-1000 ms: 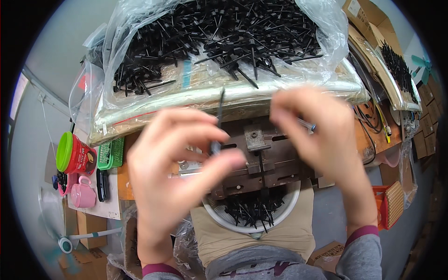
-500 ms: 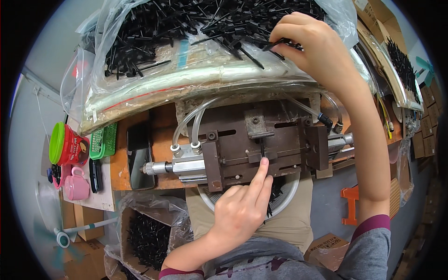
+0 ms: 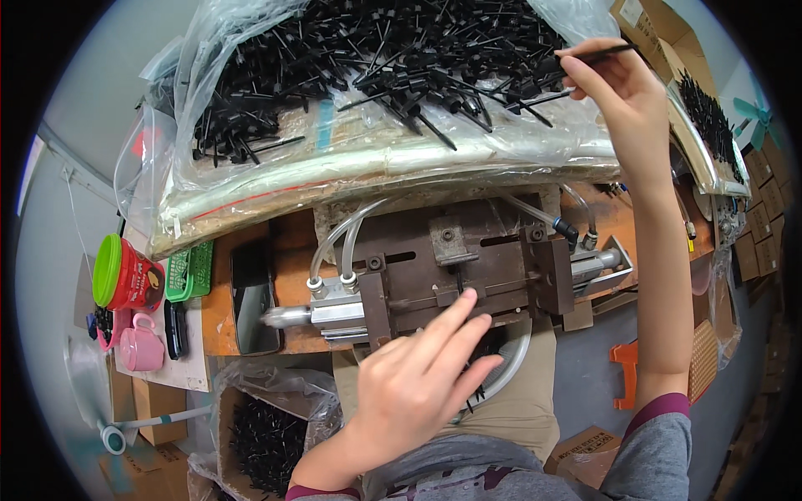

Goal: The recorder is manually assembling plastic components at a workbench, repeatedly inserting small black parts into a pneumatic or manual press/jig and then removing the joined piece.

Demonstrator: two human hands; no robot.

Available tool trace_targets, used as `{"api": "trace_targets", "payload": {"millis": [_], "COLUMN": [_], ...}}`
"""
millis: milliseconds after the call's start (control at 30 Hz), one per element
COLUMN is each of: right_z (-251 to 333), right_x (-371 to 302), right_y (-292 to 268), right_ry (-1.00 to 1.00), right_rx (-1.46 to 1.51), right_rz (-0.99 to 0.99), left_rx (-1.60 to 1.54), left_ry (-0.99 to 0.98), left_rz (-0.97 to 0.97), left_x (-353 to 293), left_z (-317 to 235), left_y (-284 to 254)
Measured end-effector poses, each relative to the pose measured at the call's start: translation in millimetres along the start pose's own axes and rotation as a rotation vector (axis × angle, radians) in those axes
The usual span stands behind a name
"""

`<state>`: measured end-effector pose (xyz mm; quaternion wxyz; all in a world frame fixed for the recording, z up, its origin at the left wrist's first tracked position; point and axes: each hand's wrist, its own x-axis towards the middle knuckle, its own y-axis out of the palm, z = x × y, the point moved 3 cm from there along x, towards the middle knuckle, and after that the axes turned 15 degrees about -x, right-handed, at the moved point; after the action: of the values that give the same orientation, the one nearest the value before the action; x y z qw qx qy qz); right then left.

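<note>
My right hand pinches a thin black plastic part at the right end of a heap of similar black stemmed parts. That heap lies on clear plastic sheeting beyond the machine. At the middle of a brown metal pneumatic fixture, my left hand has its fingers stretched and apart. Its index fingertip is at or just over a small dark part in the fixture; whether they touch I cannot tell. The steel block stands just behind that part.
Air cylinders flank the fixture, with clear hoses attached. A round tray rests on my lap. A phone, red tub, green basket and pink cup stand left. Below is a plastic-lined box of black parts.
My right hand has moved right, off the heap's front, with a black part in its fingers. My left hand's thumb and fingers have spread. The left cylinder's end has shifted and is blurred.
</note>
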<state>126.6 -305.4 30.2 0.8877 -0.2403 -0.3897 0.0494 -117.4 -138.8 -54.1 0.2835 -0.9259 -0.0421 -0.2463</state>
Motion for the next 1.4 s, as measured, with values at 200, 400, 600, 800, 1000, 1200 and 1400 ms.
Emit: {"api": "trace_targets", "payload": {"millis": [200, 400, 600, 800, 1000, 1200, 1400], "right_z": [59.9, 66.8, 58.6, 57.1, 55.8, 51.9, 73.6], "right_x": [-73.9, -125.0, -135.3, -145.3, -151.2, -149.7, -129.7], "right_y": [32.0, 40.9, 22.7, 8.8, 8.9, 8.4, 26.1], "right_ry": [0.387, 0.683, 0.616, 0.691, 0.618, 0.664, 0.661], "right_rx": [0.638, 0.826, 0.620, 0.564, 0.548, 0.625, 0.665], "right_rz": [0.668, 0.857, 0.605, 0.529, 0.482, 0.491, 0.634], "left_rx": [-0.188, -0.144, -0.124, 0.212, 0.309, 0.248, -0.263], "left_ry": [-0.035, 0.112, -0.016, 0.013, 0.041, -0.044, 0.049], "left_rz": [-0.357, -0.173, -0.150, -0.005, 0.025, 0.094, -0.134], "left_x": [18.1, 7.1, -13.9, -31.8, -19.8, -14.8, -6.2], "left_z": [-12.8, -16.7, -17.3, 17.4, 17.2, 12.7, -14.2], "left_y": [-31.6, -18.9, -14.2, 23.5, 29.1, 23.0, -4.2]}}
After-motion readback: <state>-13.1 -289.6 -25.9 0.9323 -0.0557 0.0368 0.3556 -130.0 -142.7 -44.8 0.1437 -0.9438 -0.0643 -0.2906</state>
